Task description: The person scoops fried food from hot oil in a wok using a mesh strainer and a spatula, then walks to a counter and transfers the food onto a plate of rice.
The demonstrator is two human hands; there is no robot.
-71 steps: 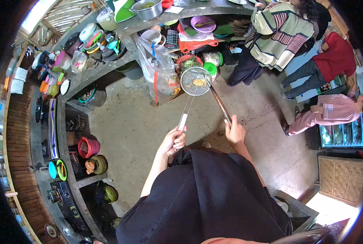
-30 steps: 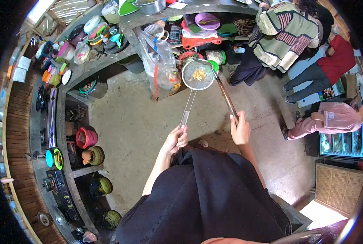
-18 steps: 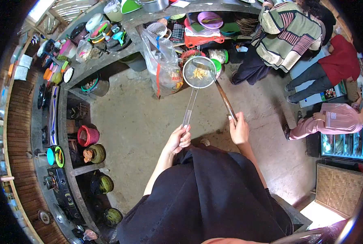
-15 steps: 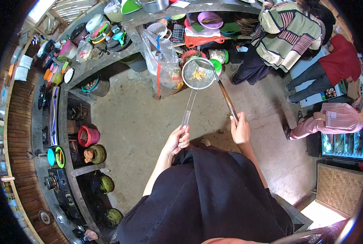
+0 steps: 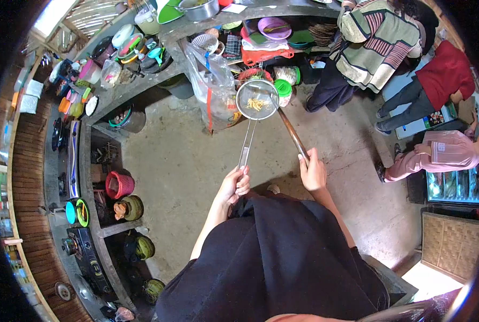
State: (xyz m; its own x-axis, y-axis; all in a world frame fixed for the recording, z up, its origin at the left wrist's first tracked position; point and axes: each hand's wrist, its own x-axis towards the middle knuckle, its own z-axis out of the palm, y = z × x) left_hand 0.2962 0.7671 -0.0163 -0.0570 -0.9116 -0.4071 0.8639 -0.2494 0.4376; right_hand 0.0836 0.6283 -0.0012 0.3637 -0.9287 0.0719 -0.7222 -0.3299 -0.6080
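My left hand (image 5: 235, 185) is closed around the metal handle of a round mesh strainer (image 5: 243, 110), held out in front of me above the floor. A small heap of pale yellow, strip-like food (image 5: 258, 104) lies in its mesh. My right hand (image 5: 313, 170) grips a long utensil by its brown wooden handle (image 5: 293, 131). The far end of that utensil reaches the right side of the strainer's bowl; its head is hard to make out against the mesh.
Beyond the strainer stand a large clear plastic bag (image 5: 210, 91) and a green-lidded jar (image 5: 283, 91). A concrete counter (image 5: 124, 88) with kitchenware curves along the left and back. Several people are at the right, one in a striped poncho (image 5: 379, 45). A gas stove (image 5: 89, 260) sits at left.
The strainer and the utensil have shifted slightly left, and the yellow food sits bunched differently in the mesh. Both hands keep their grip. My view has turned a little.
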